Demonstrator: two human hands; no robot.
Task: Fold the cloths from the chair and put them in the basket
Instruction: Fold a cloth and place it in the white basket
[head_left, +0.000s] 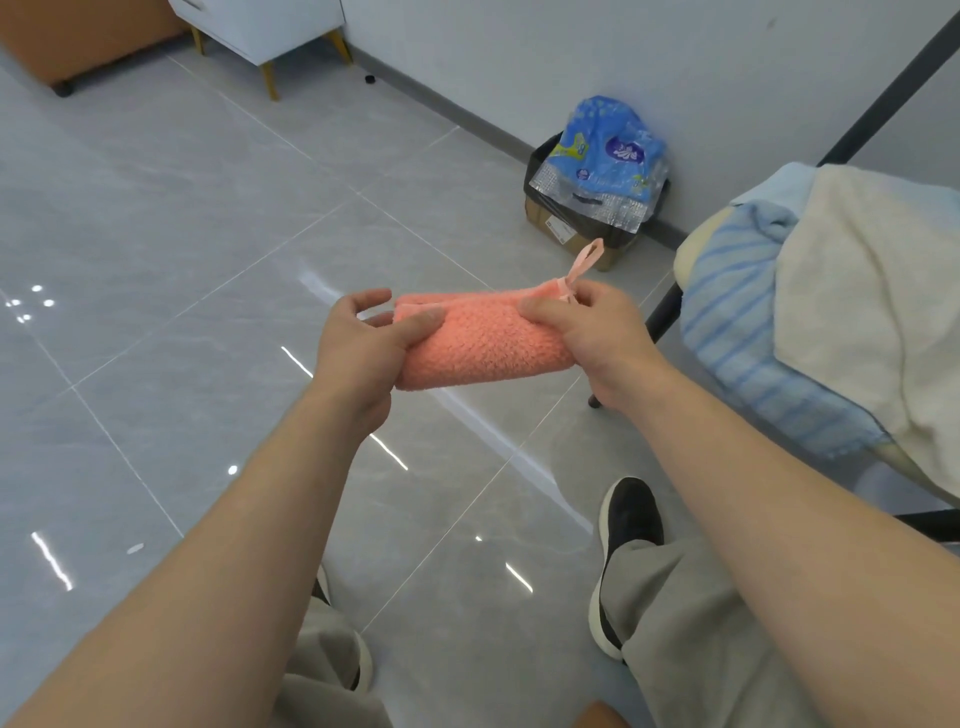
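Holding: pink cloth (483, 343) folded thick, mid-air over floor (208, 208)
Left hand (358, 348): fingers pinch its left end
Right hand (587, 332): clamped on its right end, by the loop (587, 260)
Chair (662, 312): cream cloth (857, 312) and striped cloth (737, 322) draped over seat

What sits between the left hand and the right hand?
Head view: only the folded pink cloth, held in the air. The left hand grips one end, the right hand pinches the other near its loop.
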